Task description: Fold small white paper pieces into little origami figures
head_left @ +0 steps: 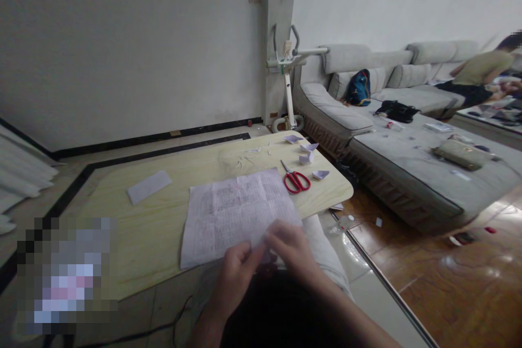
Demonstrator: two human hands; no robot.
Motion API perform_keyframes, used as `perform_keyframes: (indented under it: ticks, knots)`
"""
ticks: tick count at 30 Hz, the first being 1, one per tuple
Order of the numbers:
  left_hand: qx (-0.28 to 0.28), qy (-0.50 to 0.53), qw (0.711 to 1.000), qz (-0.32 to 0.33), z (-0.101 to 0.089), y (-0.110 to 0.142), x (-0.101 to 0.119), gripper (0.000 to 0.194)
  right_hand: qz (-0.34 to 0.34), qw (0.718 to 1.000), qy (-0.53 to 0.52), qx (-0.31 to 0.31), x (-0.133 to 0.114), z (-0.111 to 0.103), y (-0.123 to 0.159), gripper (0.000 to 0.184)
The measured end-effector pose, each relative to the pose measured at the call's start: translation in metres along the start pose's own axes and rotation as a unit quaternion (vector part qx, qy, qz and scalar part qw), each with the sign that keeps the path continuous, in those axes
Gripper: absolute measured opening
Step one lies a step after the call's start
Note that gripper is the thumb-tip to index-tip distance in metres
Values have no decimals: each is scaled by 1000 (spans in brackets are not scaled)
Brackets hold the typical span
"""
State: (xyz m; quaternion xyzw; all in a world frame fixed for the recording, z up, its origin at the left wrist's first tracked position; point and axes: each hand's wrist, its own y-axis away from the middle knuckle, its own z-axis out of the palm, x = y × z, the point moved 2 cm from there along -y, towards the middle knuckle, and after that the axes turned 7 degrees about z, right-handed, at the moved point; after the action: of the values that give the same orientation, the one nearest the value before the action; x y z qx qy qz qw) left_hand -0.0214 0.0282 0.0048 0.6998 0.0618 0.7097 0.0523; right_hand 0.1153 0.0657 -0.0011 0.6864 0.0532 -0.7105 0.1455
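A large creased sheet of printed paper [236,212] lies on the light wooden table [163,228], its near edge overhanging the table. My left hand [236,274] pinches that near edge, fingers closed on it. My right hand [291,247] grips the same edge just to the right, fingers curled over the paper. Red-handled scissors [296,179] lie on the table beyond the sheet's right corner. Small folded paper pieces [308,155] sit near the far right corner.
A small blank paper slip [149,186] lies at the table's left. A grey sofa [408,147] with bags stands to the right, where another person [481,73] sits. An exercise bike [287,87] stands by the wall. A black cable [163,326] runs on the floor.
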Motion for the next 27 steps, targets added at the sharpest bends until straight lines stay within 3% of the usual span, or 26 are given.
perform_keyframes:
  ticks: [11,20,27]
  knots:
    - [3,-70,995,76,0,5,1,44,1,1000,15,-8,5,1,-1,24]
    - [14,-125,986,107,-5,4,-5,39,-36,998,46,34,-1,-1,1,31]
    - [21,-87,990,105,-6,11,-2,39,18,1000,-3,-25,2,4,5,30]
